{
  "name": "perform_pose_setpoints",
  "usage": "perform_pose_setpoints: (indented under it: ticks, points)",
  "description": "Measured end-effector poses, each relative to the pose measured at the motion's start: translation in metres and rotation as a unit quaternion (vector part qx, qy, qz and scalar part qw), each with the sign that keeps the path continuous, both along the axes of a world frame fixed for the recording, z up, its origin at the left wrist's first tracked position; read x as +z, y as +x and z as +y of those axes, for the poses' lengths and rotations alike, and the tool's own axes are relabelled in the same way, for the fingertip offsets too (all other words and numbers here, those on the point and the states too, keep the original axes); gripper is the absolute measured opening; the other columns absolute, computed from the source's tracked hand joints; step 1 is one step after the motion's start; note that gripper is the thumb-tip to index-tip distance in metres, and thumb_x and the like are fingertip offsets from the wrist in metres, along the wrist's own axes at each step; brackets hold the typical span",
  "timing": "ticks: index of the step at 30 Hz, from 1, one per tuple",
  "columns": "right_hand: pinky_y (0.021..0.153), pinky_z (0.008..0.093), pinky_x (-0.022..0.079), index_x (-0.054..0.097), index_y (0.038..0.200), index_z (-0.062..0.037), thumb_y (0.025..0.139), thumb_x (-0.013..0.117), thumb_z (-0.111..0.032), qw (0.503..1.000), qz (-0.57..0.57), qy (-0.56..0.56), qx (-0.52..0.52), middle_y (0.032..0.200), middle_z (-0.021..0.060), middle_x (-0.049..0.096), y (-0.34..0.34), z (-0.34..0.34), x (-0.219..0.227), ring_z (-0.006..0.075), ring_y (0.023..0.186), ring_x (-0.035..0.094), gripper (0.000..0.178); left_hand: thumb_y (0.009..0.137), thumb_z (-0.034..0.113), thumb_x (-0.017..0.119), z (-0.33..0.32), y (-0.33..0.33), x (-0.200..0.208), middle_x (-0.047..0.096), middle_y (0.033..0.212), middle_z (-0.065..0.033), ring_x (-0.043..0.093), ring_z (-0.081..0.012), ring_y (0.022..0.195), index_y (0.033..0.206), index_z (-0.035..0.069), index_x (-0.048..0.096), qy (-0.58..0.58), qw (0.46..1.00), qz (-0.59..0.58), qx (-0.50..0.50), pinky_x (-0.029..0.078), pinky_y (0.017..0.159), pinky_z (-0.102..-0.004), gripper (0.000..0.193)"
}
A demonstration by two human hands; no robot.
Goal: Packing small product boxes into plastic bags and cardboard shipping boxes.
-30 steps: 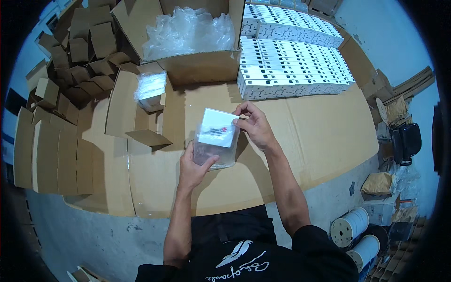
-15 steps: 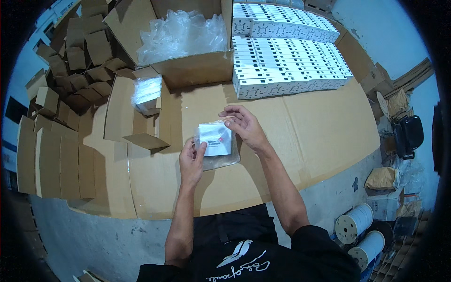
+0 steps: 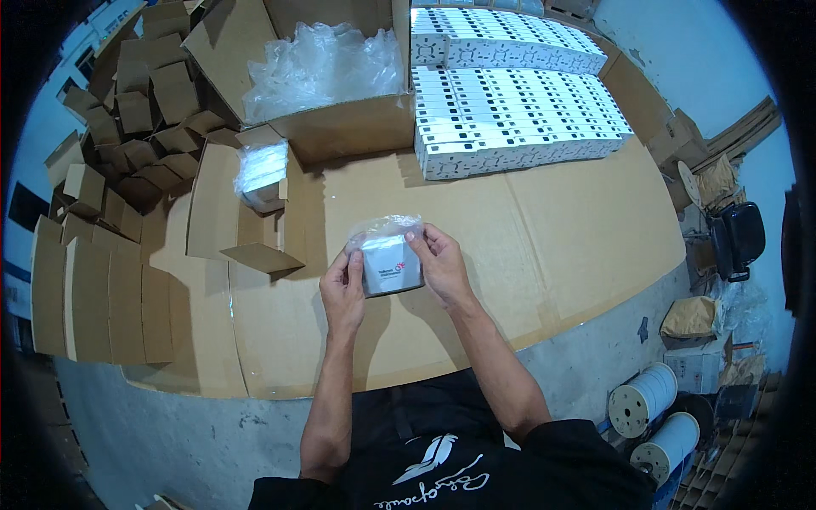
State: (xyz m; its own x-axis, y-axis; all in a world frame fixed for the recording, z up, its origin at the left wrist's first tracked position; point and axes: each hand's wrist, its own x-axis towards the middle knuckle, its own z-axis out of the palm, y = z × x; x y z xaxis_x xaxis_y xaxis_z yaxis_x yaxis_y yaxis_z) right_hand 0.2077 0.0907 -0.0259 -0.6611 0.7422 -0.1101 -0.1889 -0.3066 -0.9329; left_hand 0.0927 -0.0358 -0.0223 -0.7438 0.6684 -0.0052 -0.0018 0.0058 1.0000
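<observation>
A: In the head view, what did the left hand (image 3: 343, 293) have hold of?

B: The left side of a flat white square casing (image 3: 387, 259), which sat inside a clear plastic bag (image 3: 382, 226). The thumb lay on the front; most of the fingers were hidden behind.

A: And the right hand (image 3: 442, 268)?

B: It pinched the upper right corner through the bag, thumb in front, so both grips were narrow and closed on the same bagged piece.

A: Where was the casing, exactly?

B: Between the two hands, with a small dark and red print facing up. Loose film bunched along its far edge. I couldn't tell whether its near edge touched the cardboard sheet (image 3: 544, 229) underneath.

A: What stood around the grip?

B: Just beyond it to the left was an open brown carton (image 3: 268, 242) with a stack of plastic-wrapped white pieces (image 3: 262, 170) inside. Farther beyond, a large open carton (image 3: 357, 127) held a heap of clear bags (image 3: 323, 72).

A: Anything to either side?

B: Beyond the grip to the right, rows of white boxes (image 3: 527, 140) stood packed together. Well apart on the left were small open brown boxes (image 3: 161, 140). Cable spools (image 3: 643, 399) lay well off to the right, nearer the body.
</observation>
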Motion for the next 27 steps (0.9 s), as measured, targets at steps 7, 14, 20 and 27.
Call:
perform_pose_setpoints:
  ticks: [7,14,20,27]
  points:
    - [0.081,0.0249,0.051,0.071,0.111,0.0027,0.103,0.060,-0.019,0.998,0.031,-0.006,-0.053,0.097,0.0039,0.072,-0.003,-0.008,0.012,0.0088,0.089,0.064,0.026,0.107,0.019,0.053,0.001,0.008,0.011,0.067,0.122,-0.0083,0.058,-0.0131,0.112,0.124,-0.004,0.067,-0.009,0.998,0.060,0.027,0.044,0.100,-0.0276,0.033]
    - [0.088,0.0255,0.052,0.066,0.127,0.0006,0.103,0.060,-0.021,0.997,0.015,0.079,-0.021,0.105,0.0077,0.072,0.005,-0.003,0.034,0.0116,0.097,0.065,0.033,0.105,0.015,0.057,0.004,0.009,0.014,0.063,0.122,-0.0103,0.059,-0.0166,0.112,0.122,-0.005,0.068,0.062,0.993,0.076,0.073,0.047,0.097,-0.0278,0.029]
    - [0.094,0.0298,0.052,0.045,0.147,-0.0014,0.094,0.069,-0.004,0.989,0.050,0.130,0.044,0.124,0.0124,0.065,0.008,0.000,0.021,0.0145,0.108,0.062,0.058,0.106,0.016,0.054,0.007,0.003,-0.011,0.063,0.123,-0.0075,0.059,-0.0136,0.112,0.125,-0.003,0.066,0.136,0.985,-0.055,0.096,0.047,0.098,-0.0264,0.030]
    - [0.095,0.0304,0.052,0.047,0.145,-0.0011,0.089,0.069,0.004,0.991,0.024,0.117,0.057,0.123,0.0115,0.065,0.009,0.010,0.004,0.0159,0.108,0.063,0.061,0.099,0.015,0.066,0.012,-0.002,-0.003,0.064,0.122,-0.0068,0.059,-0.0137,0.114,0.138,-0.001,0.054,0.235,0.953,-0.184,0.052,0.048,0.100,-0.0283,0.044]
